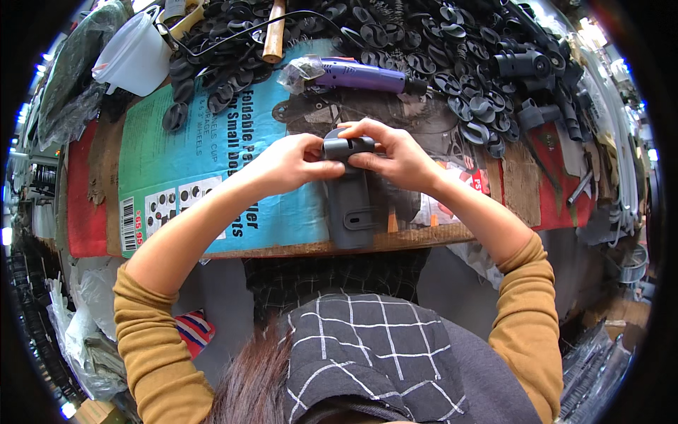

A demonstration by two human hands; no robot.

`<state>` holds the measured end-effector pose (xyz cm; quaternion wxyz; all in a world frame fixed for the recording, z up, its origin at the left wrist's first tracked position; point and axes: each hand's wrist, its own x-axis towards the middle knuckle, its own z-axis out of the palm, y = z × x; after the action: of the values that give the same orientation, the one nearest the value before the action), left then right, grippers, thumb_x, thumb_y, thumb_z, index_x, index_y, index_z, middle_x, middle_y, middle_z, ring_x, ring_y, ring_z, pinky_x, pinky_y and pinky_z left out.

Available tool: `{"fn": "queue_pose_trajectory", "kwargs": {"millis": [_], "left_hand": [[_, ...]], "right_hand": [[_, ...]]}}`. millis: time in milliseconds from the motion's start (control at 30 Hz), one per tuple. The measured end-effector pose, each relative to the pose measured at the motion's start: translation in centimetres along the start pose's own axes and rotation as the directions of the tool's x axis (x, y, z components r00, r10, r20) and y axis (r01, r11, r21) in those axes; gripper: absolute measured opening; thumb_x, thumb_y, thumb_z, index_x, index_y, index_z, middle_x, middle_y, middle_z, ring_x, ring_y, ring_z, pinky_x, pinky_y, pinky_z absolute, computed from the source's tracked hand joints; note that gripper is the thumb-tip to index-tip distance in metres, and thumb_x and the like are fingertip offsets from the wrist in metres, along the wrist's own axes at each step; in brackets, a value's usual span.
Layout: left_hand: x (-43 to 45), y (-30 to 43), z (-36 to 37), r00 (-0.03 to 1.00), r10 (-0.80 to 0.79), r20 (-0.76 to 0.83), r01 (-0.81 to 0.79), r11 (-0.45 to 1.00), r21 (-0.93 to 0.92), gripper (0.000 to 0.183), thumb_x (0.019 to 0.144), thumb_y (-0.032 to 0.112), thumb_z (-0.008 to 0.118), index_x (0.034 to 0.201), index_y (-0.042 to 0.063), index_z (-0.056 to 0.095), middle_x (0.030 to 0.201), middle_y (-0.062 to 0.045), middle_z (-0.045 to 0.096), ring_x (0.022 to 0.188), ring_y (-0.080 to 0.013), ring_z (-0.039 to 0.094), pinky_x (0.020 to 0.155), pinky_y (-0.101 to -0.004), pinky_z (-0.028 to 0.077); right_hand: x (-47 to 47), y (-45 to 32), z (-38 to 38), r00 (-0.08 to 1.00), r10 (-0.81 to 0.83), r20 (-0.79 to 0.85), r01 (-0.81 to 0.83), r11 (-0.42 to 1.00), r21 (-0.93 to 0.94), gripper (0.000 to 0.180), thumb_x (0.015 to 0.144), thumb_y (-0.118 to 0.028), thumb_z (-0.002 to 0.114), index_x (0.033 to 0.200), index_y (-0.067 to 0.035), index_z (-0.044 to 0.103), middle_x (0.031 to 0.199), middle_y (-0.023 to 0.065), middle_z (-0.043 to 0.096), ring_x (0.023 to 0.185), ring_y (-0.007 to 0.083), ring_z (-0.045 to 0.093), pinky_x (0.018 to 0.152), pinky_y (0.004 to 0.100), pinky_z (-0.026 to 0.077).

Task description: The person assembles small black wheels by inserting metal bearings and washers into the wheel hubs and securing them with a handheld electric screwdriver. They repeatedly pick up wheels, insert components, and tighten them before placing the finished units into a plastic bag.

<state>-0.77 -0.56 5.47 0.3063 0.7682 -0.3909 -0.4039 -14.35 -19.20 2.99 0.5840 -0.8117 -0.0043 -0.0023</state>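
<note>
Both hands hold the head end of a long dark grey plastic housing (349, 206), which has a rounded crosswise head and a slotted oval recess lower down. My left hand (299, 161) grips the head from the left, thumb across the front. On the other side, my right hand (389, 151) has its thumb on the front and its fingers over the top. Part of a rounded dark piece shows behind the head; the fingers hide the rest. The housing's lower end reaches the near edge of the cardboard-covered table (286, 228) and looks slightly blurred.
Beyond my hands lies a purple electric screwdriver (365, 76), its bit pointing right. Black plastic discs (371, 34) are heaped behind it, near a wooden handle (274, 32) and a cable. A white plastic tub (132, 53) stands left; larger black plastic fittings (522, 64) lie right.
</note>
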Motion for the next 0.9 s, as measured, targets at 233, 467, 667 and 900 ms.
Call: {"fn": "queue_pose_trajectory", "kwargs": {"millis": [233, 467, 667, 900], "left_hand": [[-2.2, -1.8, 2.2, 0.941, 0.258, -0.218, -0.259, 0.966, 0.027, 0.075, 0.076, 0.033, 0.083, 0.139, 0.008, 0.05, 0.131, -0.016, 0.049, 0.124, -0.0319, 0.048, 0.108, -0.0398, 0.04], [-2.2, -2.2, 3.5, 0.929, 0.27, -0.255, -0.252, 0.962, 0.101, 0.069, 0.076, 0.03, 0.083, 0.136, 0.013, 0.055, 0.136, -0.013, 0.044, 0.13, -0.0311, 0.041, 0.111, -0.0414, 0.036], [-2.7, -3.0, 3.1, 0.921, 0.214, -0.326, -0.193, 0.977, 0.096, 0.075, 0.076, 0.044, 0.08, 0.134, 0.004, 0.054, 0.136, -0.016, 0.05, 0.128, -0.0346, 0.04, 0.11, -0.0445, 0.035], [-1.4, -3.3, 2.6, 0.965, 0.095, -0.244, -0.104, 0.994, -0.023, 0.057, 0.087, 0.045, 0.069, 0.126, 0.004, 0.062, 0.124, -0.017, 0.06, 0.122, -0.0339, 0.045, 0.106, -0.0442, 0.037]], "right_hand": [[-1.2, -1.3, -1.7, 0.967, -0.114, -0.23, 0.197, 0.903, 0.381, 0.034, 0.091, -0.006, 0.066, 0.124, -0.002, 0.057, 0.125, 0.0108, 0.061, 0.113, 0.0165, 0.059, 0.099, 0.0309, 0.047], [-2.8, -2.1, -1.5, 0.959, 0.078, -0.273, 0.015, 0.947, 0.321, 0.033, 0.094, -0.008, 0.064, 0.125, -0.001, 0.056, 0.118, 0.0079, 0.063, 0.111, 0.013, 0.058, 0.097, 0.028, 0.047], [-0.5, -2.9, 0.2, 0.971, -0.179, -0.16, 0.131, 0.953, -0.274, 0.033, 0.082, -0.01, 0.072, 0.113, -0.004, 0.062, 0.12, 0.0144, 0.064, 0.113, 0.0294, 0.061, 0.099, 0.0381, 0.045], [0.8, -2.3, 0.1, 0.999, 0.035, 0.037, -0.018, 0.919, -0.394, 0.032, 0.083, -0.006, 0.072, 0.114, -0.003, 0.063, 0.129, 0.0156, 0.061, 0.117, 0.0265, 0.059, 0.101, 0.0374, 0.045]]}}
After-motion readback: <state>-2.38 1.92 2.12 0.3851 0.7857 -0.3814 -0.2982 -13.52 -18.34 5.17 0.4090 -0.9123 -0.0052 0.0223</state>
